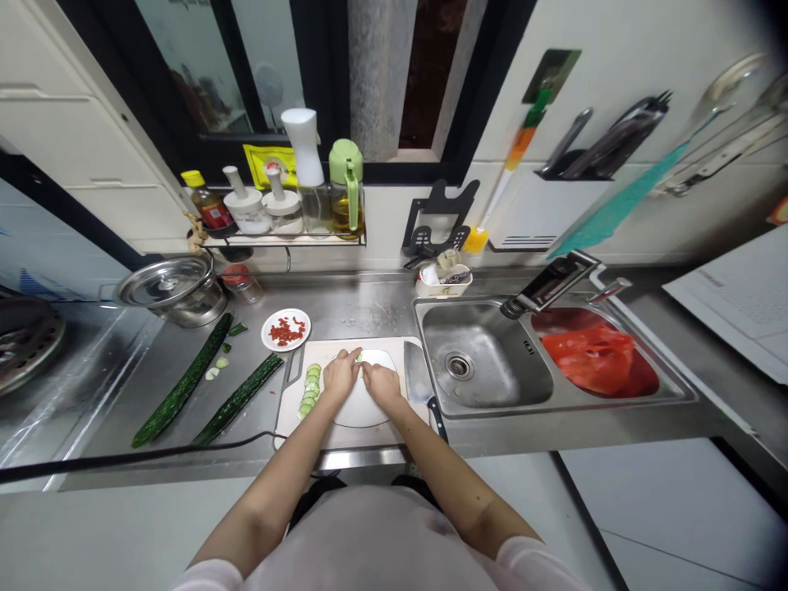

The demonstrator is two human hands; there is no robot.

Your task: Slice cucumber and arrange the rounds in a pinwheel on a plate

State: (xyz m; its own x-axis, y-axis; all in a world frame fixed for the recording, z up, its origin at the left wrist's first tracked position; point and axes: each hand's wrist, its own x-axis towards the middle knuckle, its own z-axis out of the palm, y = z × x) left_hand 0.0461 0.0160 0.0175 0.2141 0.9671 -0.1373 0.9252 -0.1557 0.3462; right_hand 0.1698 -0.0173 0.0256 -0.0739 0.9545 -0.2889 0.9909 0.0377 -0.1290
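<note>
My left hand [341,377] and my right hand [380,384] meet over the far part of a white plate [360,410]. Their fingers are pinched together around a small pale green cucumber slice [360,358], mostly hidden by the fingertips. The plate rests on a light cutting board [292,423]. Left of it, a row of overlapping cucumber slices [310,390] lies on the board. A broad kitchen knife [419,373] lies at the board's right side, its black handle towards me.
Two long cucumbers [185,386] [240,400] lie on the steel counter to the left, with small offcuts nearby. Behind the board stands a small dish [268,332] of red pieces. A double sink [486,402] is on the right; a black cable [123,464] crosses the front left.
</note>
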